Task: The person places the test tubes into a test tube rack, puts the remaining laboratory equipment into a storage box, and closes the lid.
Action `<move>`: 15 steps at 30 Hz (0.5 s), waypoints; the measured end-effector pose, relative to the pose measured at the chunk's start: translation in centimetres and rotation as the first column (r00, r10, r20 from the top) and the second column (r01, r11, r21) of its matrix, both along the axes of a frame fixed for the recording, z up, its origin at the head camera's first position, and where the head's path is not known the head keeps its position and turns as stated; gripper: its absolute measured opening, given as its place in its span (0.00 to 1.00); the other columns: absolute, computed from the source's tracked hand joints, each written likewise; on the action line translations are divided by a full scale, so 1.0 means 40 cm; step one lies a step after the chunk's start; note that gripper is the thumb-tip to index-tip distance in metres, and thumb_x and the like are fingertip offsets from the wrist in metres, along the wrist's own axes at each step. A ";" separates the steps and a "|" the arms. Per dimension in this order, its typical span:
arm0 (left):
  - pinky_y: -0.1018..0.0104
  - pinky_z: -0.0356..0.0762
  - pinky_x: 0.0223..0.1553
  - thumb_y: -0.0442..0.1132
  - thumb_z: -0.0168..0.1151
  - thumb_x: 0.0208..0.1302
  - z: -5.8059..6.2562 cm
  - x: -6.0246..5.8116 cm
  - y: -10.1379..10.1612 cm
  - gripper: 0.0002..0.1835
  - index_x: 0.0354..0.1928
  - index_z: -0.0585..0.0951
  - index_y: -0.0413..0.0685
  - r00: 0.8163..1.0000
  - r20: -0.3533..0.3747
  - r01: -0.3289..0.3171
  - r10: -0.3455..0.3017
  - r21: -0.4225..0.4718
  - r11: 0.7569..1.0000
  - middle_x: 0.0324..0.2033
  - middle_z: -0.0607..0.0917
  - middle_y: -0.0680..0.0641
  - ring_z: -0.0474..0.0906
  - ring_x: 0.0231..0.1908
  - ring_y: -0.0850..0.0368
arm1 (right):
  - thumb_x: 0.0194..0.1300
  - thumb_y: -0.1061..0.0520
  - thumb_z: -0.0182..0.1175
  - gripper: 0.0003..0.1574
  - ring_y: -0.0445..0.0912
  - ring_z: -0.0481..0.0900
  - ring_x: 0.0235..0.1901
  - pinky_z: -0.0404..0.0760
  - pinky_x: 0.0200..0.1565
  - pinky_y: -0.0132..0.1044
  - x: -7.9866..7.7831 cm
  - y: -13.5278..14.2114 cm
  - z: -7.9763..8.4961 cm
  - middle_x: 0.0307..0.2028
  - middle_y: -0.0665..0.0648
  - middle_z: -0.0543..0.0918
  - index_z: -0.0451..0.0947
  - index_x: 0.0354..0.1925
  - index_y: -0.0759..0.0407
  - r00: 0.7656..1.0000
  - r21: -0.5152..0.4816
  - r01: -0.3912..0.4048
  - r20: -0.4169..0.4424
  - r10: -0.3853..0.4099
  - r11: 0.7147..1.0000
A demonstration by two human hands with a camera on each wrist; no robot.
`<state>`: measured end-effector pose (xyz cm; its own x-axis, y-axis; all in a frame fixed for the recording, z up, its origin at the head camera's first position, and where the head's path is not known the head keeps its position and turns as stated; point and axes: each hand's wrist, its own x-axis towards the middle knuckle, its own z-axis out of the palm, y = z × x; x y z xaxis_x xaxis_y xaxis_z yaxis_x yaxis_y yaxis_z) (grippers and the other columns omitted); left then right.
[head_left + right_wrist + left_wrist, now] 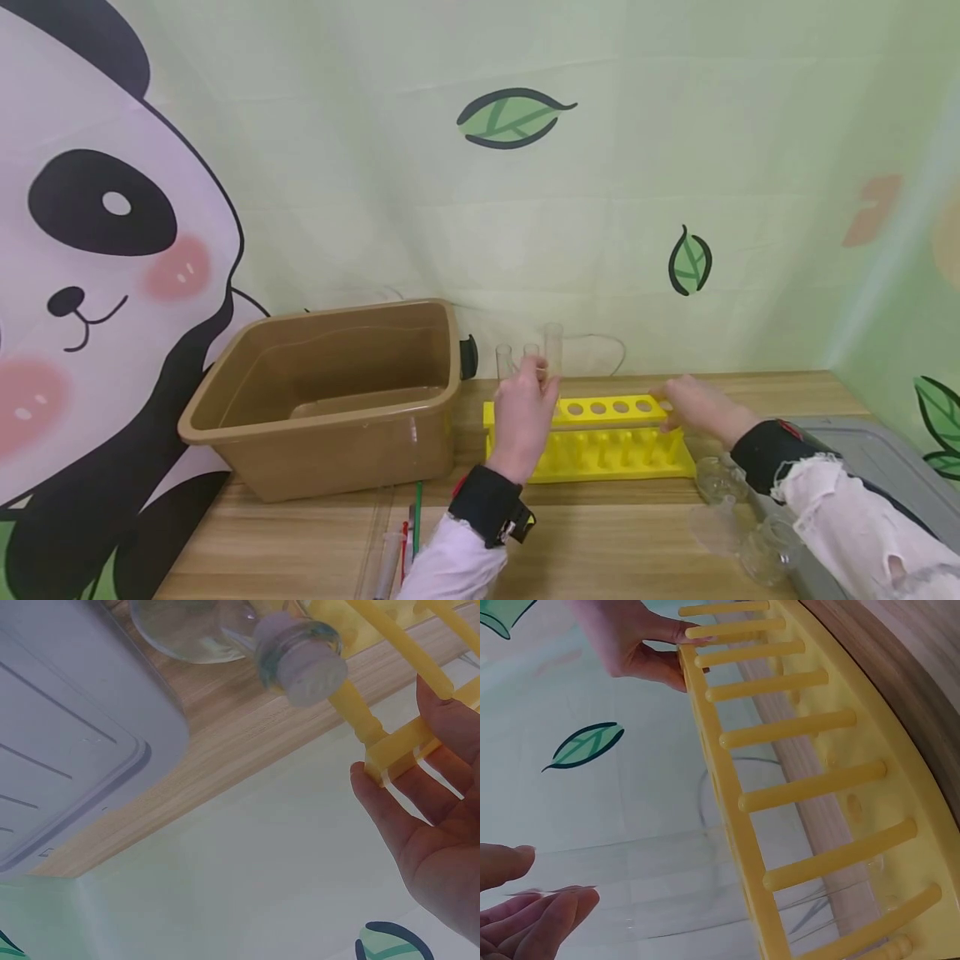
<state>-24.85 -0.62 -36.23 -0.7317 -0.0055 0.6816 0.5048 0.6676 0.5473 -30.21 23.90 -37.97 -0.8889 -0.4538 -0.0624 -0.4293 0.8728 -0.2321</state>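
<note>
A yellow test tube rack [611, 467] stands on the wooden table, with pegs along its base and round holes in its top bar. Clear test tubes rise at its left end, among them one at the far left [504, 363]. My left hand [519, 421] pinches a taller-standing clear test tube [553, 340] between thumb and fingertips. In the left wrist view, tubes [637, 859] pass through the top bar. My right hand [701, 408] grips the rack's right end, thumb on one side of the top bar and fingers on the other.
A brown bin [337, 454] stands left of the rack. Glass bottles [768, 550] and a grey lid [832, 433] lie to the right; one bottle has a pale stopper [315, 675]. A green rod [417, 521] and a syringe-like tube [388, 560] lie at the front.
</note>
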 end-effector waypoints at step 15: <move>0.75 0.67 0.16 0.39 0.68 0.52 0.000 -0.021 0.023 0.11 0.31 0.82 0.36 0.987 0.063 -0.134 0.146 -0.168 0.977 0.23 0.82 0.44 0.75 0.16 0.60 | 0.44 0.66 0.70 0.29 0.60 0.75 0.42 0.73 0.42 0.51 0.002 0.005 0.002 0.42 0.69 0.78 0.75 0.47 0.74 1.000 -0.019 -0.028 -0.004 0.028 0.999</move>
<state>-25.70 0.30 -36.22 -0.7804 -0.0050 0.6253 0.3618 0.8120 0.4580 -30.15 24.08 -37.90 -0.8763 -0.4792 -0.0508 -0.4539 0.8562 -0.2467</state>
